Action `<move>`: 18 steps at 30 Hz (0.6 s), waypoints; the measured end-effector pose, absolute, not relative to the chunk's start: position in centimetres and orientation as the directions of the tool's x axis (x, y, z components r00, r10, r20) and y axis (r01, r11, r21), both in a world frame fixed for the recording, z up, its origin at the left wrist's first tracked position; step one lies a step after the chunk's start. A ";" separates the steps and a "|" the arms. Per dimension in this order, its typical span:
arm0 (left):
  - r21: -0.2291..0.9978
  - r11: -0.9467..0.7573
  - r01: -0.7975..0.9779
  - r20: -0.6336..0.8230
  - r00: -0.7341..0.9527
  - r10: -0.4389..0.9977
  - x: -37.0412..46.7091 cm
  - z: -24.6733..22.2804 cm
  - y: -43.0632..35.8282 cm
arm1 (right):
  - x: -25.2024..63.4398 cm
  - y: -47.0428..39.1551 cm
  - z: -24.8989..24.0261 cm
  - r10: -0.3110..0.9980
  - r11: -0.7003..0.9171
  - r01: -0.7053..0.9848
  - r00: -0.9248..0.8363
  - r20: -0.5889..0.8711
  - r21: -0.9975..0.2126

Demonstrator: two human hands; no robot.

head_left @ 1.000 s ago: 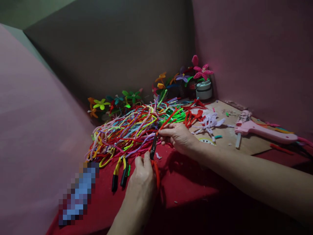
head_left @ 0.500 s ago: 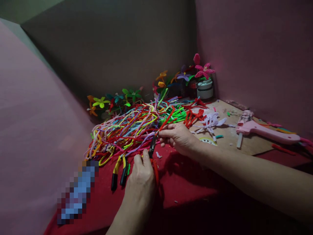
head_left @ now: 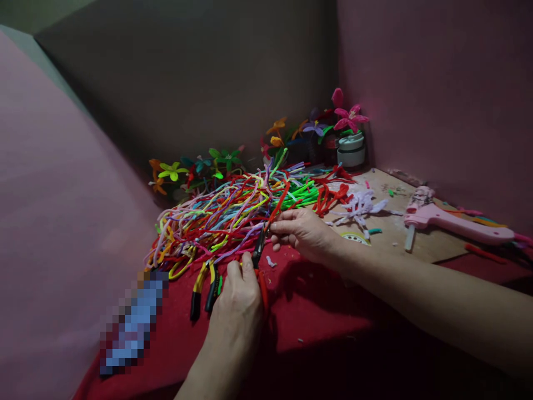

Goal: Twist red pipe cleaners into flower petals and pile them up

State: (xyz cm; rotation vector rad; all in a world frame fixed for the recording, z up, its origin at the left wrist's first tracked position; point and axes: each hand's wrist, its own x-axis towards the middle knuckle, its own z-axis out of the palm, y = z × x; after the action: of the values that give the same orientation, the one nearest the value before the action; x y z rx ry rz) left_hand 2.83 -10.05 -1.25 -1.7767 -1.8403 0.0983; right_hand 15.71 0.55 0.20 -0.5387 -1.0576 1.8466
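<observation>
My left hand (head_left: 239, 291) is closed around the red handles of a pair of scissors (head_left: 260, 247), whose dark blades point up and away from me. Pinched in the fingers of my right hand (head_left: 297, 233) is a red pipe cleaner (head_left: 282, 201), its free end slanting up over the heap. The blade tips are right at the right fingertips, by the pipe cleaner's lower end; whether they touch it I cannot tell. Behind both hands lies a big heap of many-coloured pipe cleaners (head_left: 220, 211).
Yellow-and-black pliers (head_left: 204, 289) lie left of my left hand. On a board (head_left: 433, 244) at right are a pink glue gun (head_left: 453, 222), lilac pipe-cleaner pieces (head_left: 360, 208) and a tape roll (head_left: 355, 239). Pipe-cleaner flowers (head_left: 352, 118) and a lidded jar (head_left: 351, 151) stand behind.
The red pipe cleaner's free end has swung a little to the left and stands steeper. The scissors' red handle has shifted slightly leftward. Both hands stay almost in place.
</observation>
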 end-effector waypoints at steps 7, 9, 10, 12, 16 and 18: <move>-0.484 0.133 0.865 0.375 0.068 0.924 3.1 -1.1 -10.2 | 15.8 0.6 0.2 0.869 -0.232 -0.491 -0.492 0.048 -0.840; -0.497 0.130 0.858 0.372 0.075 0.925 3.2 -1.1 -10.2 | 15.8 0.6 0.1 0.865 -0.240 -0.485 -0.500 0.042 -0.841; -0.504 0.130 0.854 0.370 0.078 0.926 3.2 -1.1 -10.2 | 15.8 0.6 0.1 0.863 -0.243 -0.486 -0.503 0.042 -0.840; -0.515 0.130 0.848 0.372 0.084 0.924 3.2 -1.1 -10.3 | 15.8 0.6 0.1 0.863 -0.244 -0.489 -0.503 0.042 -0.837; -0.503 0.106 0.858 0.361 0.097 0.928 2.9 -1.1 -10.4 | 15.7 0.7 0.1 0.868 -0.244 -0.488 -0.495 0.036 -0.838; -0.472 0.074 0.879 0.342 0.105 0.934 2.6 -1.1 -10.4 | 15.7 0.7 0.2 0.873 -0.238 -0.496 -0.485 0.039 -0.835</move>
State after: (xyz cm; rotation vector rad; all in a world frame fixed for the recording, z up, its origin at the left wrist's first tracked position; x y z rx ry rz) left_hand 2.61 -10.38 -1.12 -1.7999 -1.7692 0.1212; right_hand 15.67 0.67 0.16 -0.5570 -1.0309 1.8601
